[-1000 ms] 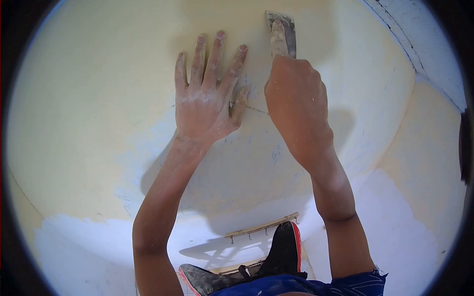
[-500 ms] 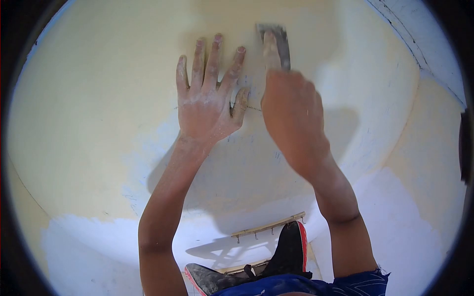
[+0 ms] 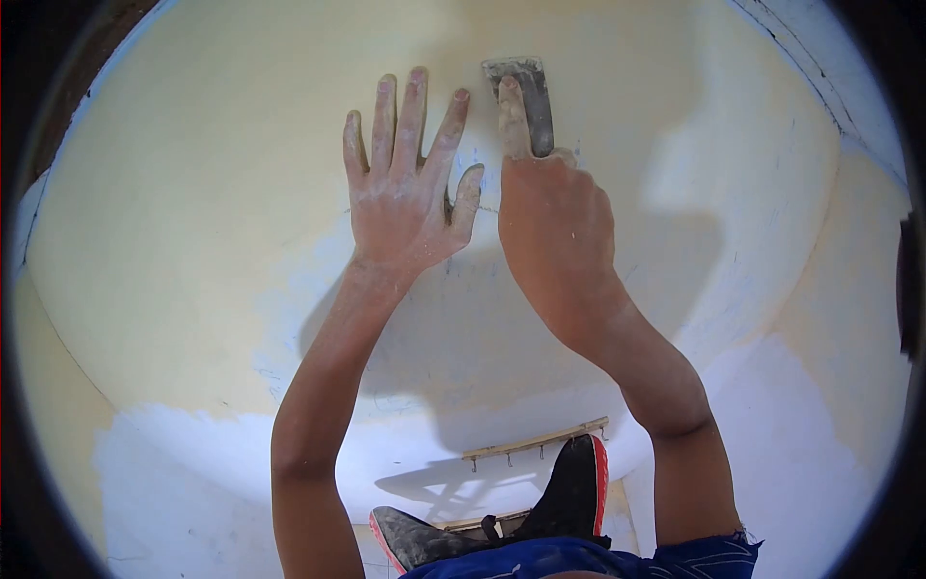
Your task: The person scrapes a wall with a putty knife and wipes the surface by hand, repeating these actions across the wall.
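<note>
My left hand (image 3: 397, 207) lies flat against the cream-coloured wall (image 3: 212, 232), its dusty fingers spread apart. To its right, my right hand (image 3: 555, 207) is closed round a flat metal scraper (image 3: 536, 101), with the index finger stretched along the blade. The scraper's whitish edge is at the wall surface, a little higher than my left fingertips. A thin crack and faint blue marks show on the wall between the hands. The handle is hidden in my right hand.
Below, a wooden strip with several hooks (image 3: 535, 441) is on the white lower part of the wall. Two dark shoes with red edges (image 3: 571, 492) stand near the bottom. A dark object (image 3: 909, 289) sits at the right edge, and a cracked edge runs across the upper right.
My right hand and the scraper have shifted slightly left and a little down. My left hand stays almost in the same place. The view has moved slightly.
</note>
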The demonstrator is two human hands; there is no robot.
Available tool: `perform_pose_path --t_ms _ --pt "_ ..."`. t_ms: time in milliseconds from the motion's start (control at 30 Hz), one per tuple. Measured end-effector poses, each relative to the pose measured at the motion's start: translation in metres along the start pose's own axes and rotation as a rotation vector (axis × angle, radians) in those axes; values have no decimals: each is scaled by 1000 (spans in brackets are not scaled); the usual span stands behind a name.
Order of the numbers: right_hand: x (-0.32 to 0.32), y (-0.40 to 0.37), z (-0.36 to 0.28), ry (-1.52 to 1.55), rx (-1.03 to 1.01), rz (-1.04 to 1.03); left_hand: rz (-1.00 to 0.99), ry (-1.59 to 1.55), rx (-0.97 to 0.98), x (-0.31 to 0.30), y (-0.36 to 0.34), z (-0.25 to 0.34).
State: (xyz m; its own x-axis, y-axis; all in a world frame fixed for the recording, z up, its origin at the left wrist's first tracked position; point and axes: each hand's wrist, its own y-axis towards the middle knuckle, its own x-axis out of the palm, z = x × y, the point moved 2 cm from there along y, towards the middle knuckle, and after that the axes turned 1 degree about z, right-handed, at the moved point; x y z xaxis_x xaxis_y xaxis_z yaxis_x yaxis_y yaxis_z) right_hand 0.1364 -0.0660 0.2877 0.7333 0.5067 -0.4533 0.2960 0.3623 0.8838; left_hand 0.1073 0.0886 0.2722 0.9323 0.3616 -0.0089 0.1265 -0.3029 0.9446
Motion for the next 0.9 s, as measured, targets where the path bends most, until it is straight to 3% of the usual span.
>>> perform_pose_path --t_ms 200,267,500,567,667,800,900 --pt "4 34 2 120 -75 -33 64 5 -43 4 19 4" --pt "7 27 3 267 17 24 54 41 -45 8 17 5" --pt "5 5 8 234 -22 -65 41 87 -35 11 13 3" --pt "8 21 4 196 -109 201 21 103 -44 10 13 6" --pt "8 32 -5 93 -54 18 27 107 -53 11 14 7" --pt "11 8 -2 124 -72 115 46 111 -24 12 12 1" --pt "9 -4 -2 194 -26 -27 19 92 -34 9 12 2"
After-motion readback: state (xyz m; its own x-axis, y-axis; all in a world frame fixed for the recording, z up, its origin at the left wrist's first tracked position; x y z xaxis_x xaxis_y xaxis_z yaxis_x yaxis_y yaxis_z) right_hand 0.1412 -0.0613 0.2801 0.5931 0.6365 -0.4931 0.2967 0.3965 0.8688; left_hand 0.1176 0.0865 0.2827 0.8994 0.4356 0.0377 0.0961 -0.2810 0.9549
